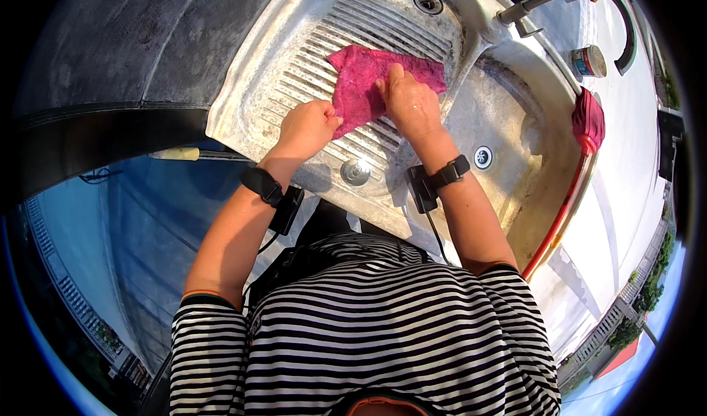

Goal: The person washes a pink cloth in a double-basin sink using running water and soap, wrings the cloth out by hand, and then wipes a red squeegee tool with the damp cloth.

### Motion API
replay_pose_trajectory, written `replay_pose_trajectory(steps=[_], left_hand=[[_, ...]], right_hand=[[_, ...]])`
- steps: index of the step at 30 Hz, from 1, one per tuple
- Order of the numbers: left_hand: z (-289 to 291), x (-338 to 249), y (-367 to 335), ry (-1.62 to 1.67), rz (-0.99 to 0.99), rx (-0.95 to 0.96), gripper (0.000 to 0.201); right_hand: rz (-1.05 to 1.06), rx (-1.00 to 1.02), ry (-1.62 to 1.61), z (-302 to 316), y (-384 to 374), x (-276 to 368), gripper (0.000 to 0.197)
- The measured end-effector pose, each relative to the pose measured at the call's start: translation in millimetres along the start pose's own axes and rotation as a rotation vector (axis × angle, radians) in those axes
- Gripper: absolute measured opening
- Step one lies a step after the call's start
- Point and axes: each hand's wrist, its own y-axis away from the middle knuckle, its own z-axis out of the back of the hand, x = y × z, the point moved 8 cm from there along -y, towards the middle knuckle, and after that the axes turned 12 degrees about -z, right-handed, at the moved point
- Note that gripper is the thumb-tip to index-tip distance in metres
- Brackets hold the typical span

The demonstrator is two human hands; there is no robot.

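Note:
A damp, dark pink cloth (pixel 361 88) is spread over the ribbed washboard (pixel 324 62) of a stained, pale sink unit. My left hand (pixel 305 127) is closed in a fist at the cloth's near left corner, gripping its edge. Further right, my right hand (pixel 414 105) has its fingers curled down on the cloth; its wet back faces up and the fingertips are hidden. Both wrists wear black straps with small dark boxes.
To the right lies a basin (pixel 526 118) with a drain (pixel 482 157). A curved faucet (pixel 519 9) rises behind it. A red-handled tool with a dark red head (pixel 588 121) leans along the basin's rim, near a small tub (pixel 589 61). A round metal fitting (pixel 356 171) sits at the washboard's near end.

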Motion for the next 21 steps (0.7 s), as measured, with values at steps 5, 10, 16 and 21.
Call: replay_pose_trajectory(steps=[5,10,16,21], left_hand=[[-5.6,1.9,6.7,0.031,-0.019,0.179,0.021],[-10.0,-6.8,6.1,0.024,-0.132,0.149,0.024],[-5.8,-6.3,8.3,0.000,-0.137,0.146,0.027],[-6.4,-8.2,6.0,0.009,-0.126,0.193,0.029]], right_hand=[[0.033,0.196,0.130,-49.3,-3.2,0.8,0.033],[-0.323,0.175,0.151,-28.5,-40.9,-79.4,0.036],[0.316,0.322,0.055,-75.3,16.1,69.7,0.023],[-0.061,0.177,0.113,-49.8,-61.0,-32.3,0.039]])
